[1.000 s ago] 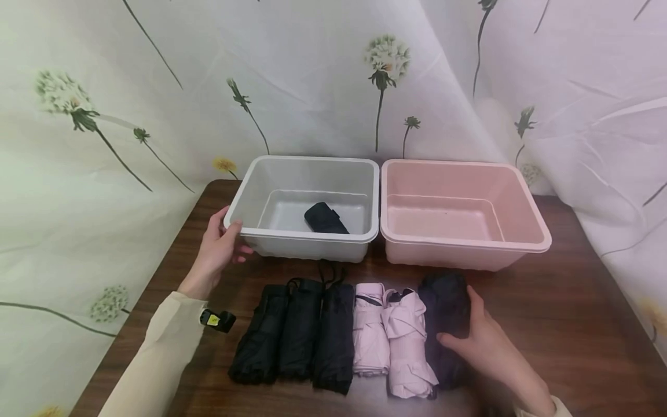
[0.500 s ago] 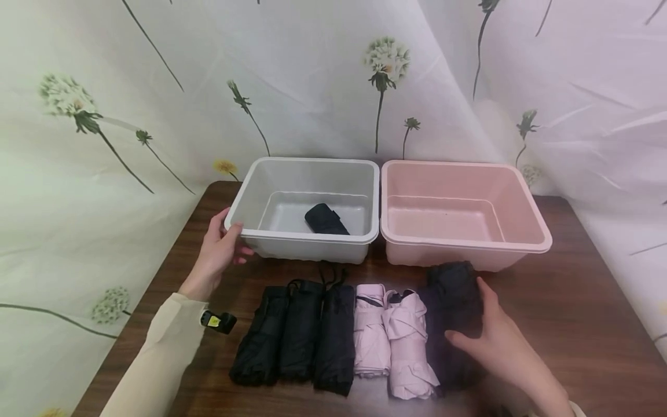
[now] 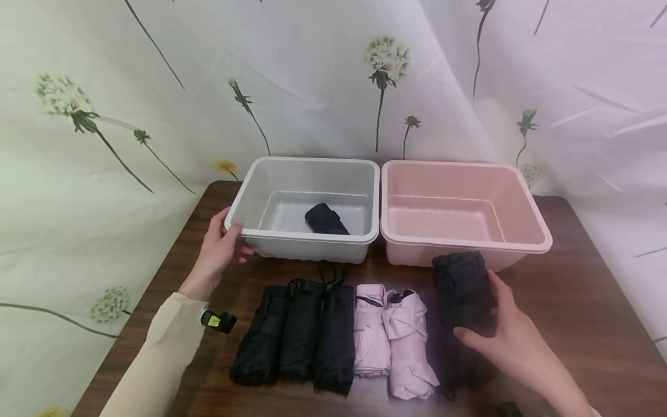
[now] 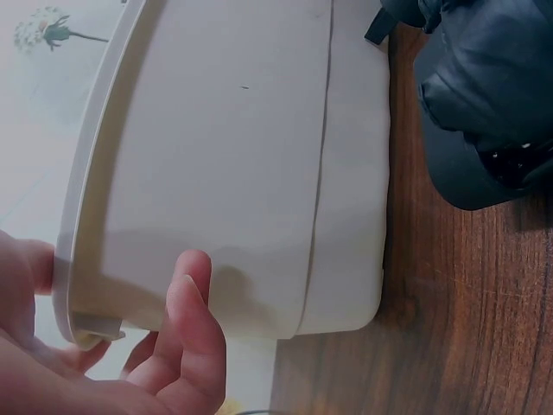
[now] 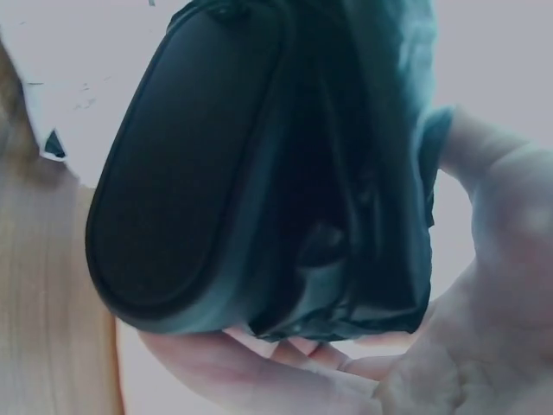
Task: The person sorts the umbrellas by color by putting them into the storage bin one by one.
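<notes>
My right hand [image 3: 521, 341] grips a folded black umbrella [image 3: 462, 295] from its right side, thumb across it. In the right wrist view the umbrella's flat oval end [image 5: 181, 173] faces the camera, with fingers curled beneath. The front wall of the pink bin [image 3: 443, 255] is partly hidden behind its far end. My left hand [image 3: 216, 249] holds the front left corner of the grey bin [image 3: 307, 236], thumb over the rim and fingers below, as the left wrist view also shows. A black folded umbrella [image 3: 324, 219] lies inside the grey bin.
In front of the bins lie several folded umbrellas side by side: black ones [image 3: 299, 333] to the left, then two pale pink ones [image 3: 371, 336]. Both bins stand side by side on the dark wooden table [image 3: 583, 289], against a dandelion-print cloth [image 3: 312, 87].
My right hand has raised the black umbrella and shifted it right and forward, away from the pink umbrella beside it. The left hand stays on the grey bin's corner.
</notes>
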`<move>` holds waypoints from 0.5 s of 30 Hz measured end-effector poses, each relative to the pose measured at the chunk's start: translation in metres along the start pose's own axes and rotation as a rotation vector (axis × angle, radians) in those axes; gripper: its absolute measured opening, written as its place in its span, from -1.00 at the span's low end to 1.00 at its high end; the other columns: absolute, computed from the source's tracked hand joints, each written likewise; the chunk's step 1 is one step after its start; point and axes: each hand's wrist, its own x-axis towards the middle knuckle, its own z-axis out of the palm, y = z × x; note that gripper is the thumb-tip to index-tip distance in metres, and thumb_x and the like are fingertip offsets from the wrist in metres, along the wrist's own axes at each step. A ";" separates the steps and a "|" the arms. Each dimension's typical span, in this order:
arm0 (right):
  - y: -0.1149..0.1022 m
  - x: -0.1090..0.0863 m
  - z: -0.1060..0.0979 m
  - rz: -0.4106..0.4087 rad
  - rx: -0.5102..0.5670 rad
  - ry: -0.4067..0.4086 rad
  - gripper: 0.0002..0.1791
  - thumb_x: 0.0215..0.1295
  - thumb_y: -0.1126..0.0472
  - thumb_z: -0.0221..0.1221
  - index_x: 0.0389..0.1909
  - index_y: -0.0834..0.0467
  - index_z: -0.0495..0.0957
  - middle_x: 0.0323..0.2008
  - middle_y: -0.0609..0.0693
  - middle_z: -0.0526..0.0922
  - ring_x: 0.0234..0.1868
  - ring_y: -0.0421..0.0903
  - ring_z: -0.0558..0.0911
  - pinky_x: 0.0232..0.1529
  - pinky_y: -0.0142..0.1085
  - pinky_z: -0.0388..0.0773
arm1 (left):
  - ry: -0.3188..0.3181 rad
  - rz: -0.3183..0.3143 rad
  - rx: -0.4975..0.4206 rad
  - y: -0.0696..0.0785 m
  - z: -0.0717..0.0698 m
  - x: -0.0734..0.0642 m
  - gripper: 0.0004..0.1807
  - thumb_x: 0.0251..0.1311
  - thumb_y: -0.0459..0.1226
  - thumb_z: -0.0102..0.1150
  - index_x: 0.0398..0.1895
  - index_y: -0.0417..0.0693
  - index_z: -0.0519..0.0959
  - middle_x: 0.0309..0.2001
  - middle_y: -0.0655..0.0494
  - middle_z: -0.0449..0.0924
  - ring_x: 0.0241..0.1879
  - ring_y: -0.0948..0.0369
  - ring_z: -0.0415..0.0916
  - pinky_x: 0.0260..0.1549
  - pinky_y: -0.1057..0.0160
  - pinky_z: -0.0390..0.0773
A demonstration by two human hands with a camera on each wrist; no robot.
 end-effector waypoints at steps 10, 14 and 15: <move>-0.010 0.001 -0.013 -0.047 0.118 0.014 0.23 0.04 -0.04 0.43 0.53 -0.03 -0.27 0.35 0.33 0.25 0.12 0.38 0.52 0.00 -0.04 0.61 | -0.003 0.008 0.009 0.002 0.001 -0.002 -0.31 0.48 -0.01 -0.25 0.53 0.10 -0.23 0.20 -0.13 0.21 -0.39 0.23 0.65 -0.45 0.25 0.65; -0.014 0.002 -0.015 -0.057 0.147 0.024 0.22 0.04 0.00 0.43 0.53 -0.08 -0.26 0.38 0.27 0.23 0.14 0.36 0.50 0.00 -0.32 0.58 | -0.007 0.000 0.006 0.003 0.001 -0.002 -0.30 0.48 -0.02 -0.25 0.53 0.08 -0.24 0.22 -0.13 0.19 -0.38 0.22 0.65 -0.45 0.25 0.65; -0.015 0.002 -0.015 -0.057 0.154 0.025 0.22 0.05 0.01 0.43 0.53 -0.10 -0.26 0.38 0.27 0.23 0.14 0.37 0.50 0.01 -0.31 0.59 | -0.006 -0.001 0.007 0.003 0.001 -0.002 -0.30 0.48 -0.01 -0.25 0.53 0.09 -0.24 0.22 -0.13 0.19 -0.38 0.22 0.64 -0.44 0.25 0.65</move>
